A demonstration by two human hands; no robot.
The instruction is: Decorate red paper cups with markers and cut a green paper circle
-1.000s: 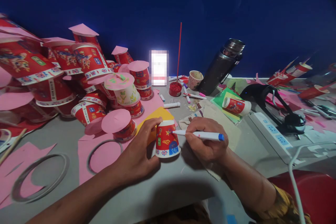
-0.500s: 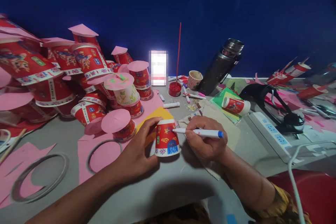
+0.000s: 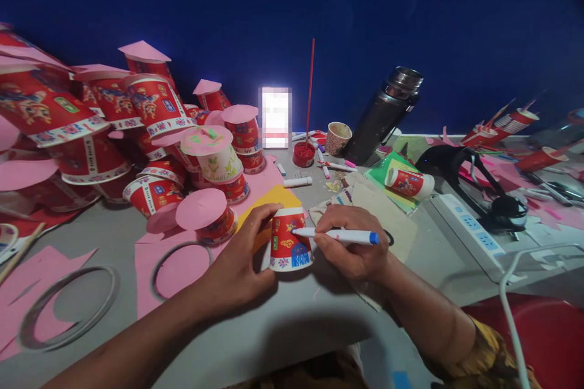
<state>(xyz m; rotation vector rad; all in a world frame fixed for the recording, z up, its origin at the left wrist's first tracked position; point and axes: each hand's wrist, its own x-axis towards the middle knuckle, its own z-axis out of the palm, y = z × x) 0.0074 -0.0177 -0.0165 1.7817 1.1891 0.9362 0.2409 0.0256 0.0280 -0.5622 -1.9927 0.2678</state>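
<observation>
A red paper cup [image 3: 283,249] with a white rim stands upside down, printed with flowers and a yellow star, with blue colouring low on its right side. My left hand [image 3: 249,255] grips it from the left, thumb low and fingers behind the top. In my right hand [image 3: 353,243] is a white marker [image 3: 342,235] with a blue end, held like a pen. Its tip meets the cup's wall at the star. Under and behind the cup lies yellow paper [image 3: 262,203].
Stacked red cups with pink paper tops [image 3: 157,103] crowd the left. Grey rings [image 3: 34,319] lie on pink paper. Behind are a red pot [image 3: 303,155] with a stick and a black thermos [image 3: 383,115]. A power strip [image 3: 469,231] and a white cable [image 3: 504,301] are at right.
My right hand has shifted slightly left with the marker, and the tip has moved from the cup's right side onto the star. The left hand and cup stay in place.
</observation>
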